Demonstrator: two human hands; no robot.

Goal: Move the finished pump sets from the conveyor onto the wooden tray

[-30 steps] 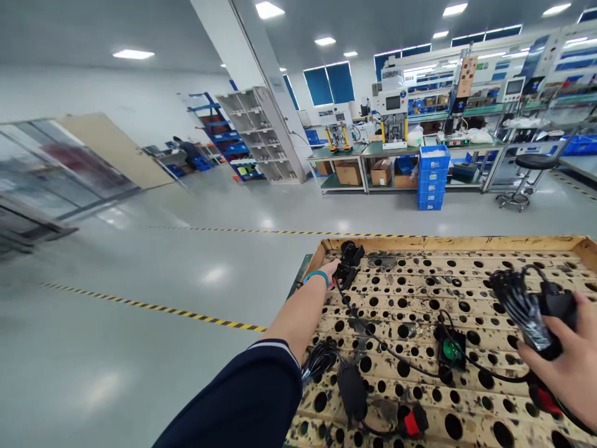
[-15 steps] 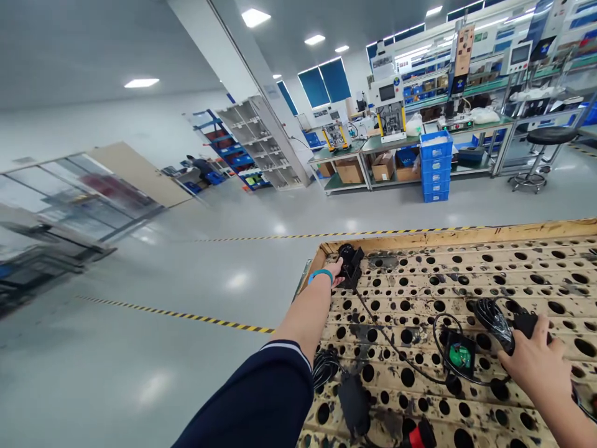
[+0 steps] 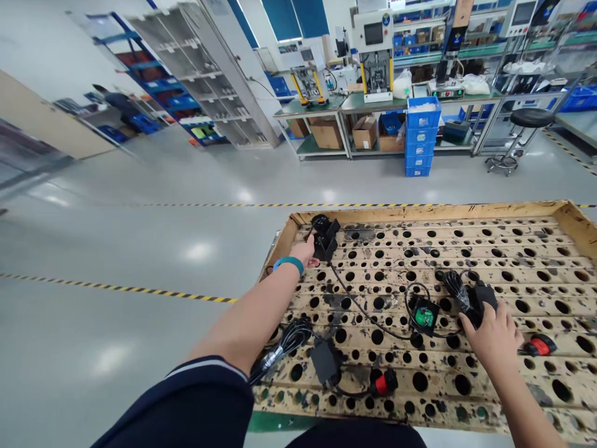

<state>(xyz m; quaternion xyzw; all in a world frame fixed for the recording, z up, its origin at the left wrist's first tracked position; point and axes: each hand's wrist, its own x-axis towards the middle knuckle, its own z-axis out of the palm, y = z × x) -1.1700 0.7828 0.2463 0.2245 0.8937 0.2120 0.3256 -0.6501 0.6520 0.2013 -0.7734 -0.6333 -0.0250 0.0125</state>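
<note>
My left hand (image 3: 305,252), with a blue wristband, has its fingers closed on the near side of a black plastic housing (image 3: 325,239) in the far left corner of the perforated tray. From this housing a black cable runs to a small open black case with a round green circuit board (image 3: 424,316). My right hand (image 3: 494,336) grips a black box (image 3: 485,295) with thumb and fingers around it; a tied coil of black cable (image 3: 456,289) lies against it. Closer to me are another black box (image 3: 325,361), a cable bundle (image 3: 289,339) and a red-and-black connector (image 3: 385,382).
The wooden-rimmed tray (image 3: 405,214) is full of round holes. Another red-and-black connector (image 3: 541,345) lies right of my right hand. Beyond the floor tape stand stacked blue crates (image 3: 422,137), a workbench with machines (image 3: 373,99) and a stool (image 3: 532,118). A person (image 3: 119,106) is far left.
My view has tilted down and turned to the right, so more of the tray shows. Both hands stay at the same parts, with little visible movement against the tray.
</note>
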